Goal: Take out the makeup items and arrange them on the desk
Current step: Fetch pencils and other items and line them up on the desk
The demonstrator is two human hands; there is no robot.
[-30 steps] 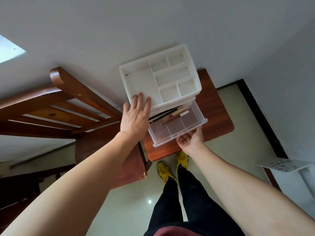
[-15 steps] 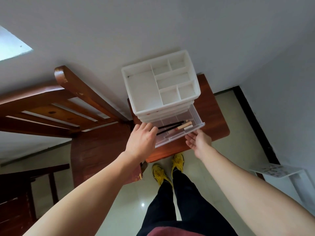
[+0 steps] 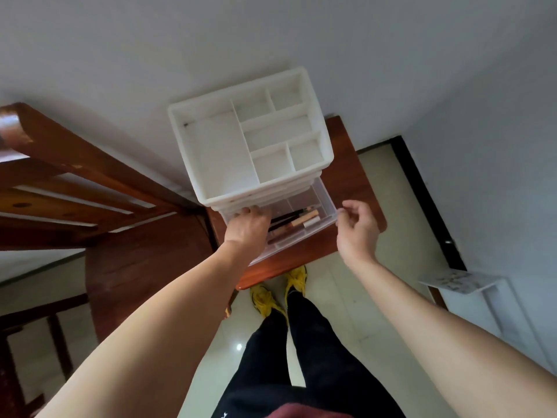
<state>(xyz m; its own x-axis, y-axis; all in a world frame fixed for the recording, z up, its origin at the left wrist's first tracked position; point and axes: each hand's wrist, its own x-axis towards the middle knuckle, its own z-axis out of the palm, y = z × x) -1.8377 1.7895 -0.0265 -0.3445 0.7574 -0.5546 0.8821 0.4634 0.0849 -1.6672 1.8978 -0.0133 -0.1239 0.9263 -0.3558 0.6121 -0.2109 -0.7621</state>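
Observation:
A white organizer (image 3: 262,188) with bare top compartments stands on a small wooden desk (image 3: 355,191) against the wall. Its clear bottom drawer (image 3: 327,206) is pulled out toward me. Inside lie several slim makeup items (image 3: 303,220): black-handled brushes, a tan stick and a white-capped one. My left hand (image 3: 247,230) reaches into the drawer's left part, its fingers bent down over the items' left ends, fingertips hidden. My right hand (image 3: 357,230) hovers just right of the drawer's front corner, fingers loosely curled and holding nothing.
A wooden chair (image 3: 75,164) with a slatted back stands close on the left, its seat (image 3: 135,267) beside the desk. A white shelf (image 3: 452,282) sits low at the right wall. My yellow shoes (image 3: 265,297) are at the desk's front edge.
My left hand left the organizer's top edge and went down into the open drawer. My right hand let go of the drawer front and moved to its right corner.

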